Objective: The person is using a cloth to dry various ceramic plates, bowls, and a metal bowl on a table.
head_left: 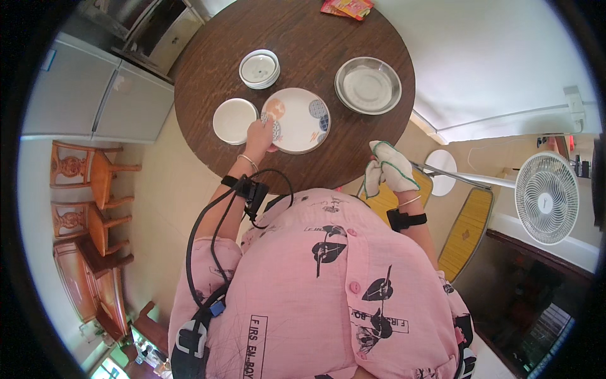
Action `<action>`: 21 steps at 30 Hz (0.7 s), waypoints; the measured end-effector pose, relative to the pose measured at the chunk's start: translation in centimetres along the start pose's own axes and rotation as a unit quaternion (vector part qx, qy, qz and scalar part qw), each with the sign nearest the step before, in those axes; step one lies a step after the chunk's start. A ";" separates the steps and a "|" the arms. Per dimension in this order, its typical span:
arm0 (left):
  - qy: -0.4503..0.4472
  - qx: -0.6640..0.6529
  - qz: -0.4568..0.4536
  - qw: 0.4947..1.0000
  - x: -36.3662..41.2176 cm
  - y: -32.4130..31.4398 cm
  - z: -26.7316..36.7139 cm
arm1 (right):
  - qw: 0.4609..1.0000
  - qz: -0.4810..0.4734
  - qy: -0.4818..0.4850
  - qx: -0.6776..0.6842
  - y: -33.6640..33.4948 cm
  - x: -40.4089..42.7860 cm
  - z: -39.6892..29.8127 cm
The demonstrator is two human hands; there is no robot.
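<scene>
My left hand (262,134) grips the left rim of a white plate (298,121) with orange and blue patterned circles. The plate appears to rest on at least one more plate, at the near part of the table. Close to that hand's left stands a short stack of white bowls (234,119). My right hand (403,188) is off the table's near right edge, mostly covered by a white cloth (393,166) with green edging. The cloth is bunched around the fingers; whether it is a glove is hard to tell.
The round dark wooden table (303,42) also bears small white bowls (259,69), stacked metal dishes (368,86) and red-and-yellow packets (348,7). A white fan (546,199) and yellow folding chairs (466,232) stand right. A refrigerator (90,94) and wooden chairs (102,177) stand left.
</scene>
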State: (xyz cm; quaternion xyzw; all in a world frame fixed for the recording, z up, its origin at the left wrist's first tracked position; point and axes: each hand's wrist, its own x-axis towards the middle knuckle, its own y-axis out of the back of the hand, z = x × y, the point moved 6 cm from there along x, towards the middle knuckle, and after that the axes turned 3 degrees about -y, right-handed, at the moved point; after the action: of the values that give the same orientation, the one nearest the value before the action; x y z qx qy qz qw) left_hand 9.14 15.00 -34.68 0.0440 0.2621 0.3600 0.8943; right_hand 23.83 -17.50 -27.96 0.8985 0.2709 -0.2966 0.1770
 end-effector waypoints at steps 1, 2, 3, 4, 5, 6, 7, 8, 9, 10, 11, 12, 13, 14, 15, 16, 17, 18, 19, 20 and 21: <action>-0.004 0.060 -0.002 0.998 0.1 0.3 0.0 | 0.999 0.009 0.036 -0.002 0.3 0.6 0.2; -0.008 0.121 -0.004 0.993 0.2 0.4 0.3 | 0.997 0.018 0.071 -0.002 0.6 1.0 0.2; -0.009 0.121 -0.004 0.993 0.1 0.4 0.6 | 0.997 0.019 0.073 -0.002 1.0 1.6 0.3; -0.018 0.155 0.001 0.988 0.0 0.4 0.9 | 0.987 0.032 0.121 -0.102 1.5 2.1 -0.3; -0.028 0.189 0.008 0.982 -0.2 0.6 1.4 | 0.977 0.038 0.147 -0.151 1.7 2.3 -0.8; -0.031 0.188 0.011 0.982 -0.2 0.7 1.5 | 0.964 0.045 0.172 -0.200 1.9 2.5 -1.3; -0.028 0.251 -0.004 0.968 -0.3 0.7 1.4 | 0.959 0.066 0.195 -0.194 2.3 2.6 -1.8; -0.024 0.312 -0.015 0.950 0.0 1.0 1.3 | 0.966 0.071 0.168 -0.183 2.0 2.4 -3.4; -0.095 0.365 0.024 0.926 1.7 1.3 -1.4 | 0.971 0.074 0.142 -0.177 1.7 1.7 -5.2; -0.097 0.384 0.033 0.918 1.5 1.3 -0.9 | 0.970 0.070 0.154 -0.174 1.5 2.0 -5.8; -0.098 0.404 0.048 0.908 0.9 1.1 -0.2 | 0.974 0.071 0.146 -0.156 1.8 2.5 -6.3; -0.120 0.410 0.047 0.903 0.0 0.9 0.9 | 0.963 0.078 0.185 -0.180 3.2 4.6 -5.4; -0.107 0.429 0.059 0.895 0.2 1.1 0.1 | 0.948 0.083 0.227 -0.205 4.4 6.6 -4.6; -0.145 0.440 0.028 0.886 -0.5 0.8 0.4 | 0.920 0.104 0.254 -0.282 4.8 7.8 -4.8; -0.147 0.434 0.014 0.889 -0.4 0.3 0.3 | 0.883 0.132 0.276 -0.354 5.3 8.8 -5.0; -0.114 0.443 0.027 0.889 -0.2 0.2 0.4 | 0.868 0.142 0.335 -0.339 6.2 10.5 -4.1; -0.107 0.438 0.034 0.892 -0.2 0.1 0.5 | 0.888 0.146 0.331 -0.283 6.1 11.0 -4.5; -0.099 0.432 0.036 0.896 -0.2 0.1 0.5 | 0.904 0.152 0.328 -0.226 6.1 11.6 -4.9; -0.103 0.421 0.041 0.900 0.0 0.3 0.2 | 0.946 0.141 0.241 -0.163 5.5 11.9 -5.7; -0.105 0.408 0.043 0.906 0.1 0.5 -0.2 | 0.924 0.143 0.254 -0.246 4.9 12.1 -6.7; -0.106 0.408 0.058 0.905 -0.2 1.0 0.2 | 0.895 0.150 0.264 -0.327 4.6 12.5 -7.1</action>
State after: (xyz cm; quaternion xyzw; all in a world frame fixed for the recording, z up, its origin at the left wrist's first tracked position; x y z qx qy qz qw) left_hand 8.56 15.63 -34.16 0.4581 0.2864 0.2662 0.7983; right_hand 38.14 -12.92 -29.69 0.8654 0.2518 0.0869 0.4245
